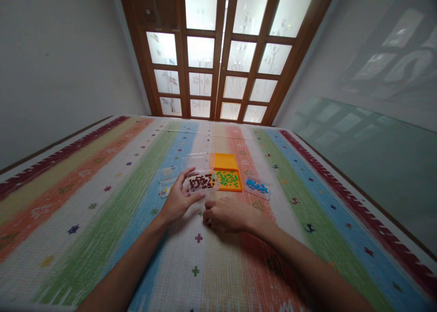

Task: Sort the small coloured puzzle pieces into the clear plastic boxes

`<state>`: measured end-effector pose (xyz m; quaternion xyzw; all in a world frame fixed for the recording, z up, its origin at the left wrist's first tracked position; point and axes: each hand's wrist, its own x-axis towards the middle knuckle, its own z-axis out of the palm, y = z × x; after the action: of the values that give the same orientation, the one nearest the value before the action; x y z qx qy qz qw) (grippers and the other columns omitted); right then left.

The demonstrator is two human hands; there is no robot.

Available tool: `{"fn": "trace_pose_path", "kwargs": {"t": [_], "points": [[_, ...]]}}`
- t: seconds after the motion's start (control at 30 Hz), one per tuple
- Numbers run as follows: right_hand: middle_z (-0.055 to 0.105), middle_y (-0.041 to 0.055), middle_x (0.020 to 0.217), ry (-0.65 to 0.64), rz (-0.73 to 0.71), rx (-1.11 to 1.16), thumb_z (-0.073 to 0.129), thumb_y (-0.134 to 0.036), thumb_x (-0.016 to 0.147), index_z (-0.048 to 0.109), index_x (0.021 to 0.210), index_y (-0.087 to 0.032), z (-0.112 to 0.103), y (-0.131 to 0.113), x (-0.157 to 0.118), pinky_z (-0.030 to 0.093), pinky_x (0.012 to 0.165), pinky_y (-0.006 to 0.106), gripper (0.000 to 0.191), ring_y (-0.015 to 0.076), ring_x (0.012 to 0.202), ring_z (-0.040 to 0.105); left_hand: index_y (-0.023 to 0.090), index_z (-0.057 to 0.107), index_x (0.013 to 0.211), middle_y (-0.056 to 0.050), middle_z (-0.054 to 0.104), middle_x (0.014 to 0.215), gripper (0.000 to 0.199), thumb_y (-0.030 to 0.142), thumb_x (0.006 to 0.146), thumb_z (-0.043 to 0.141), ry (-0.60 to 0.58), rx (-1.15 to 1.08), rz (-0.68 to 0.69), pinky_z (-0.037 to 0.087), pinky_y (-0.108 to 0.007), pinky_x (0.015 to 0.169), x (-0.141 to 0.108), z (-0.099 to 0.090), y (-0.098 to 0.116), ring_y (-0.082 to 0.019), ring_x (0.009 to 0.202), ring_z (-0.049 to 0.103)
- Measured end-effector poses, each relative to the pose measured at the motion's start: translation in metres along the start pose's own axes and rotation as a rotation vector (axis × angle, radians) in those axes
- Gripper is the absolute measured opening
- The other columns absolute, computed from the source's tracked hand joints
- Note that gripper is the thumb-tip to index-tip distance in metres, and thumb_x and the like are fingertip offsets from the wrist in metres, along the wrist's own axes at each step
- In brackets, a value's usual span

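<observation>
My left hand grips the left side of a clear plastic box, thumb at its near edge and fingers behind. Small dark brown pieces lie inside, and the box's clear lid stands open at the back. Just nearer to me, my right hand is closed low over the cloth, its fingertips curled together; whatever they hold is hidden. Touching or overlapping the clear box's right side is an open orange case with small green pieces in it.
To the right sits a clear tray of blue pieces. Partly behind my left hand is another open clear box with something yellow in it. A striped cloth covers the table. Beyond stand wood-framed glass doors; a glass panel leans right.
</observation>
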<state>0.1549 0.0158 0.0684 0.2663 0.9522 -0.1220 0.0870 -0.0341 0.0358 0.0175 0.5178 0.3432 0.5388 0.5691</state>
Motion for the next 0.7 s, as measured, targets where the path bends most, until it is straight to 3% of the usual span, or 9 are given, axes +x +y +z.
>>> {"fn": "trace_pose_path", "kwargs": {"t": [0.2,0.5,0.7], "points": [[0.072,0.0080,0.096,-0.006,0.018,0.030,0.061,-0.007,0.089,0.076,0.100,-0.015,0.001,0.001,0.001,0.039,0.061,0.025,0.020,0.0149,0.073,0.061,0.025,0.049,0.135,-0.008,0.056,0.133,0.078,0.017,0.068,0.087,0.001,-0.010,-0.012,0.057,-0.042,0.102,0.000,0.002,0.003,-0.026,0.113,0.070],[0.074,0.0084,0.097,-0.032,0.072,0.079,0.066,-0.015,0.091,0.077,0.101,-0.015,-0.008,0.004,-0.002,0.036,0.062,0.025,0.015,0.0159,0.078,0.062,0.024,0.049,0.134,-0.008,0.059,0.132,0.076,0.019,0.068,0.086,-0.005,0.023,-0.017,0.058,-0.041,0.101,-0.002,0.005,0.007,-0.026,0.113,0.070],[0.073,0.0064,0.099,-0.011,0.053,0.156,0.067,-0.015,0.089,0.077,0.104,-0.017,0.001,0.012,-0.007,0.039,0.066,0.024,0.018,0.0158,0.083,0.063,0.024,0.048,0.134,-0.009,0.058,0.134,0.076,0.019,0.068,0.085,-0.009,0.021,-0.019,0.057,-0.041,0.103,-0.002,0.005,0.008,-0.025,0.114,0.070]]}}
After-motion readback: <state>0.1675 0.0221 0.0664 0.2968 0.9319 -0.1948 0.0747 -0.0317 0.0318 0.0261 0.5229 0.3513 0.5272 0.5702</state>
